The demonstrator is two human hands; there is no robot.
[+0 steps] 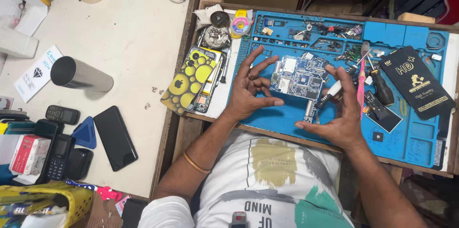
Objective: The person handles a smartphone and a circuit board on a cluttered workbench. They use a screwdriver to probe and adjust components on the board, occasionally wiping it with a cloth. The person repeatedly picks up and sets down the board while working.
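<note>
- On the far left of the worktop (129, 41) I note a metal cylinder (80, 75) lying on its side, with a small keypad phone (62, 114), a blue triangular pick (86, 133) and a black smartphone (115, 137) face up nearer to me.
- At the worktop's edge, a yellow-spotted phone case (187, 81) rests tilted over an opened phone body, just beside the blue repair mat (406, 137).
- My left hand (248, 91) hovers over the mat with fingers spread, its grip apart and holding nothing; its fingertips sit just beside the left edge of the circuit board (299, 78).
- The circuit board lies flat on the mat, between my two hands.
- My right hand (337, 113) has its grip clamped on a white-handled tool (330, 93), whose tip meets the board's lower right corner.
- Right of that hand lie a pink tool (361, 82), a black-handled screwdriver (381, 87) and a black packet (417, 82).
</note>
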